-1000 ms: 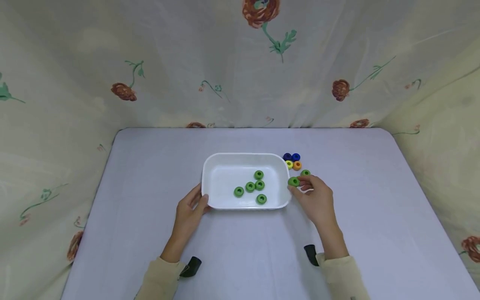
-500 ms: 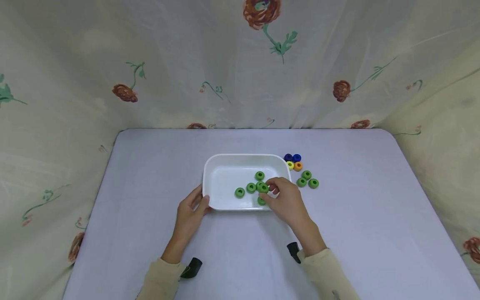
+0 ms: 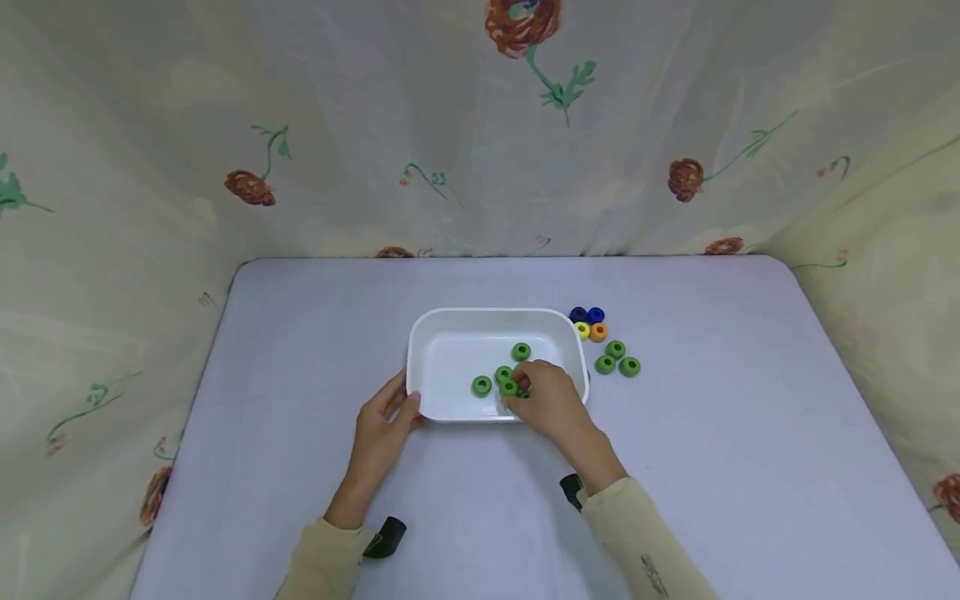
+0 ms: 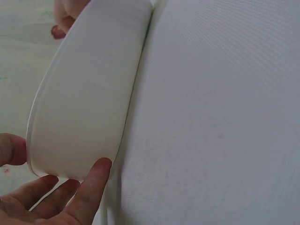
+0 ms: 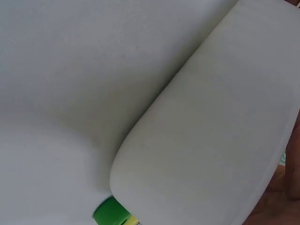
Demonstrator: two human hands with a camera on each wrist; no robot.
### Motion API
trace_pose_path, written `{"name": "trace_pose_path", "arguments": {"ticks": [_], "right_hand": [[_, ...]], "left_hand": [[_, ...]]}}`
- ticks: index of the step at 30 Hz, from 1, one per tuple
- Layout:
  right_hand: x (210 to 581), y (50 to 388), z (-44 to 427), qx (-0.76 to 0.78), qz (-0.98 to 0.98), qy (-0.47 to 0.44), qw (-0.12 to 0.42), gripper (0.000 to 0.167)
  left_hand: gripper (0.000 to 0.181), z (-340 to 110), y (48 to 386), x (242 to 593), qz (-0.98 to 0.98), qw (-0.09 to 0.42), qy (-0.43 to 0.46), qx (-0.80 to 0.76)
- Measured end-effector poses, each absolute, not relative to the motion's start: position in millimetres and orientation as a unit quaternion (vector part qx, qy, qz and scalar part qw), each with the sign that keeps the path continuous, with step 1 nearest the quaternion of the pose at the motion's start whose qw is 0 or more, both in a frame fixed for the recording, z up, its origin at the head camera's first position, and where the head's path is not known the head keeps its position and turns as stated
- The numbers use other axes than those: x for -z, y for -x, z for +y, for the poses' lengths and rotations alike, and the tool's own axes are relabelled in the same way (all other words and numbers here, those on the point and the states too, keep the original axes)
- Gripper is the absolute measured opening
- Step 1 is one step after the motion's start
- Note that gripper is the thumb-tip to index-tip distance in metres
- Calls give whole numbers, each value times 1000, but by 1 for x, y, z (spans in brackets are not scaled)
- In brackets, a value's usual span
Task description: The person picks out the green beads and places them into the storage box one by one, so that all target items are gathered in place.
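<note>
A white rectangular tray (image 3: 450, 346) sits in the middle of the table. My left hand (image 3: 379, 432) grips its near left corner, thumb at the rim and fingers (image 4: 89, 187) against the outer wall. Inside the tray, my right hand (image 3: 551, 402) pinches a green bead (image 3: 508, 388) with a hole through it. Around it lie more green beads, among them one farther back (image 3: 521, 352) and one to the left (image 3: 482, 386); others are partly hidden by the right hand. From the right wrist, the tray's outer wall (image 5: 201, 136) covers most of the held bead's surroundings.
Right of the tray are three green beads (image 3: 616, 349). Beside its far right corner lie two blue beads (image 3: 596, 315), a yellow bead (image 3: 582, 331) and an orange bead (image 3: 598, 332). A flowered cloth (image 3: 337, 167) hangs behind the white-covered table (image 3: 315, 317).
My right hand has carried the green bead from beyond the tray's right rim leftward into the tray, then slightly nearer and lower. My left hand has stayed at the tray's corner.
</note>
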State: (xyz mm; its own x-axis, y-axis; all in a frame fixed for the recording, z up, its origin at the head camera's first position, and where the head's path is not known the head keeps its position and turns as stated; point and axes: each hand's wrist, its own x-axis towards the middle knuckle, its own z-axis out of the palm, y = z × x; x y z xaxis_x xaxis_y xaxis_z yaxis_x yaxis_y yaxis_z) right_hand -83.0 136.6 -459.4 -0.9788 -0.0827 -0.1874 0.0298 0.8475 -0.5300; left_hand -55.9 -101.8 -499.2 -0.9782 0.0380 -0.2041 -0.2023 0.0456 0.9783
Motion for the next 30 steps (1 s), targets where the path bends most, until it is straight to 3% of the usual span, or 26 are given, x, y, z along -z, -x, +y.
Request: {"name": "trace_pose_path", "arguments": {"ticks": [30], "right_hand": [[462, 97, 130, 240, 961, -13, 139, 27]], "left_hand": [[52, -101, 55, 500, 723, 83, 52, -684]]}}
